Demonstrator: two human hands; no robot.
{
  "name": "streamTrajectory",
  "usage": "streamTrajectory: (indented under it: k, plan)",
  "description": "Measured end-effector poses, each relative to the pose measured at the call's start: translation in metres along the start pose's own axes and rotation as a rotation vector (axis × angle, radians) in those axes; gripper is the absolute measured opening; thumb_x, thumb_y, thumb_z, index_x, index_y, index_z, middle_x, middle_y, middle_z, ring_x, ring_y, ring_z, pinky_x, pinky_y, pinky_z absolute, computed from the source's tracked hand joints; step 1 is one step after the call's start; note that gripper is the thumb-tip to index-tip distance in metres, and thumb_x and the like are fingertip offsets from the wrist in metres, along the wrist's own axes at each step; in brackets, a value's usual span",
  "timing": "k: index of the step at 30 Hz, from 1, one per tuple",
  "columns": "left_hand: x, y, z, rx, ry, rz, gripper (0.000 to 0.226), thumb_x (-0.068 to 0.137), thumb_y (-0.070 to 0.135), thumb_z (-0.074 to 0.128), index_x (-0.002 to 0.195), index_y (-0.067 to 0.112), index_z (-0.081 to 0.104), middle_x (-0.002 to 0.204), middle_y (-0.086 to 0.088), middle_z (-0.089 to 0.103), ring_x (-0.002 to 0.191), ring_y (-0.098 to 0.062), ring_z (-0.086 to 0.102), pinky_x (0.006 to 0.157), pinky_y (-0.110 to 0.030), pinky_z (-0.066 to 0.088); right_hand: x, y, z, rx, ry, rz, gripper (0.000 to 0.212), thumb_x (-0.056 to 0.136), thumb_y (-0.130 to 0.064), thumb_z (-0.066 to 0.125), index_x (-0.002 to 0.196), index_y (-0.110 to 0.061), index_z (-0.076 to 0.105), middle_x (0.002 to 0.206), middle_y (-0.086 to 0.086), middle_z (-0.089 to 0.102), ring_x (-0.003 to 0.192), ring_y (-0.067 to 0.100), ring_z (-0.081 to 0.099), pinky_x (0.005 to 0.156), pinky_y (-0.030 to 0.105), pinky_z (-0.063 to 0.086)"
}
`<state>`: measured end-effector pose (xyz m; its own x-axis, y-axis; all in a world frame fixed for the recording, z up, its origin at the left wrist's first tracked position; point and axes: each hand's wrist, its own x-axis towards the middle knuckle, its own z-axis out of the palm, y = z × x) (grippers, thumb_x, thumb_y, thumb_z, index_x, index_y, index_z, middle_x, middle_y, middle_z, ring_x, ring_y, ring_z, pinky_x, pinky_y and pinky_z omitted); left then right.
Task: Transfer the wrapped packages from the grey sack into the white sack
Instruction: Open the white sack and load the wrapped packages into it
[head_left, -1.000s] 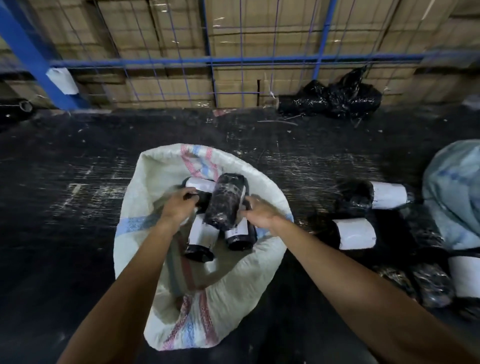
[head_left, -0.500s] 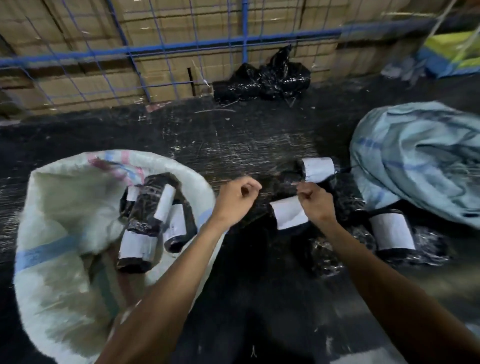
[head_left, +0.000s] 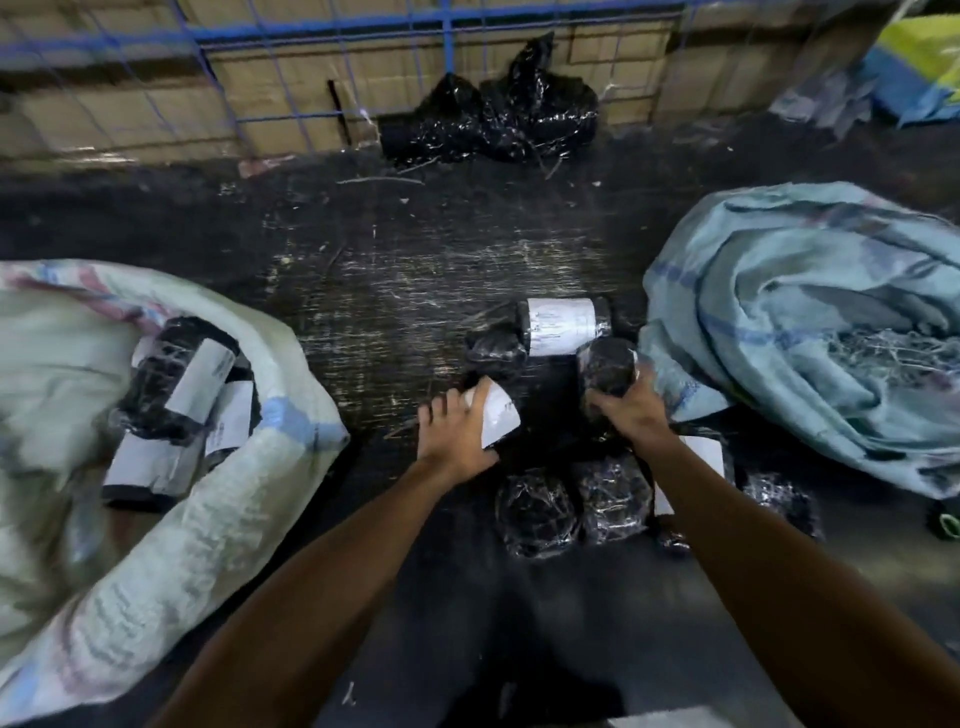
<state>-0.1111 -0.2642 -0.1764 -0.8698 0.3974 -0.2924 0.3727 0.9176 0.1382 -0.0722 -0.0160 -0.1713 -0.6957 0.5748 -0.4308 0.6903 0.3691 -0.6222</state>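
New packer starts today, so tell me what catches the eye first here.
Both hands at centre: the left hand grips a labelled package, the right hand a black package. More packages lie on the floor around them. The white sack lies open at left holding several; the grey sack is crumpled at right.

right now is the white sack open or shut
Open. The white sack lies on its side with its mouth spread wide, and several black wrapped packages with white labels show inside.
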Motion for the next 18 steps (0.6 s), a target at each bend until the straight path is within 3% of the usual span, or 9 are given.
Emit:
streamTrajectory:
  k: [2, 4, 6, 7, 9, 11, 13, 15, 18]
  plan:
    - [0.002, 0.003, -0.008, -0.247, -0.062, -0.129, 0.113, 0.069, 0.056, 0.074, 0.152, 0.039, 0.0, 0.138, -0.018, 0.042, 0.127, -0.04, 0.045, 0.107, -0.051, 0.032, 0.002, -0.005, 0.002, -0.008, -0.068, 0.018, 0.109, 0.067, -0.053, 0.081, 0.15, -0.021, 0.017, 0.129, 0.02, 0.052, 0.117, 0.037, 0.054, 0.1, 0.042, 0.046]
    - [0.0, 0.002, -0.016, -0.447, -0.034, -0.187, 0.116, 0.068, 0.051, 0.077, 0.15, 0.048, -0.005, 0.141, -0.019, 0.041, 0.128, -0.041, 0.046, 0.106, -0.051, 0.038, -0.005, -0.016, 0.004, 0.187, -0.189, 0.06, 0.113, 0.06, -0.055, 0.086, 0.147, -0.009, 0.031, 0.116, 0.02, 0.059, 0.099, 0.035, 0.06, 0.086, 0.038, 0.049]
    - [-0.009, -0.002, -0.031, -0.692, 0.021, -0.195, 0.116, 0.07, 0.042, 0.08, 0.149, 0.053, -0.004, 0.149, -0.014, 0.037, 0.131, -0.036, 0.045, 0.106, -0.045, 0.041, -0.019, -0.027, 0.004, 0.485, -0.393, 0.099, 0.083, 0.071, -0.051, 0.08, 0.125, 0.008, 0.057, 0.101, 0.035, 0.061, 0.075, 0.045, 0.062, 0.069, 0.037, 0.05]
    - [-0.012, -0.006, -0.041, -0.856, 0.036, -0.182, 0.115, 0.072, 0.037, 0.082, 0.15, 0.052, -0.002, 0.153, -0.007, 0.035, 0.134, -0.029, 0.043, 0.107, -0.039, 0.04, -0.027, -0.032, 0.003, 0.584, -0.505, 0.129, 0.056, 0.079, -0.047, 0.072, 0.108, 0.001, 0.071, 0.098, 0.033, 0.067, 0.072, 0.042, 0.065, 0.069, 0.036, 0.051]
    - [-0.023, -0.02, -0.065, -1.217, -0.011, -0.124, 0.111, 0.076, 0.025, 0.083, 0.152, 0.05, 0.005, 0.156, 0.014, 0.025, 0.136, -0.012, 0.037, 0.107, -0.032, 0.036, -0.042, -0.038, 0.008, 0.725, -0.644, 0.198, 0.035, 0.085, -0.047, 0.061, 0.09, -0.017, 0.078, 0.095, 0.013, 0.075, 0.08, 0.026, 0.07, 0.077, 0.036, 0.055]
    - [-0.038, -0.043, -0.088, -1.508, -0.116, -0.083, 0.103, 0.077, 0.021, 0.083, 0.146, 0.06, 0.018, 0.152, 0.023, 0.026, 0.135, -0.008, 0.038, 0.108, -0.039, 0.037, -0.052, -0.051, 0.015, 0.819, -0.736, 0.178, 0.039, 0.082, -0.047, 0.062, 0.107, -0.019, 0.073, 0.107, 0.007, 0.074, 0.097, 0.025, 0.069, 0.084, 0.042, 0.055]
    - [-0.061, -0.078, -0.108, -1.724, -0.127, -0.053, 0.09, 0.077, 0.017, 0.081, 0.139, 0.061, 0.034, 0.149, 0.011, 0.047, 0.13, -0.017, 0.053, 0.107, -0.049, 0.043, -0.073, -0.077, 0.023, 0.905, -0.85, 0.162, 0.065, 0.067, -0.045, 0.078, 0.123, -0.014, 0.065, 0.122, 0.012, 0.069, 0.108, 0.03, 0.067, 0.089, 0.05, 0.053]
    - [-0.083, -0.113, -0.121, -1.877, -0.072, -0.014, 0.081, 0.082, 0.011, 0.071, 0.144, 0.05, 0.037, 0.141, 0.003, 0.057, 0.125, -0.02, 0.058, 0.103, -0.047, 0.047, -0.093, -0.107, 0.03, 0.919, -0.951, 0.095, 0.077, 0.052, -0.04, 0.089, 0.121, -0.012, 0.068, 0.124, 0.014, 0.068, 0.107, 0.031, 0.068, 0.086, 0.053, 0.055]
    - [-0.126, -0.181, -0.137, -1.949, 0.112, -0.029, 0.089, 0.073, 0.024, 0.083, 0.148, 0.035, 0.038, 0.137, -0.001, 0.06, 0.121, -0.022, 0.061, 0.099, -0.047, 0.051, -0.133, -0.166, 0.058, 0.833, -1.049, -0.002, 0.042, 0.069, -0.04, 0.074, 0.101, -0.013, 0.078, 0.114, 0.012, 0.072, 0.1, 0.027, 0.071, 0.081, 0.047, 0.058]
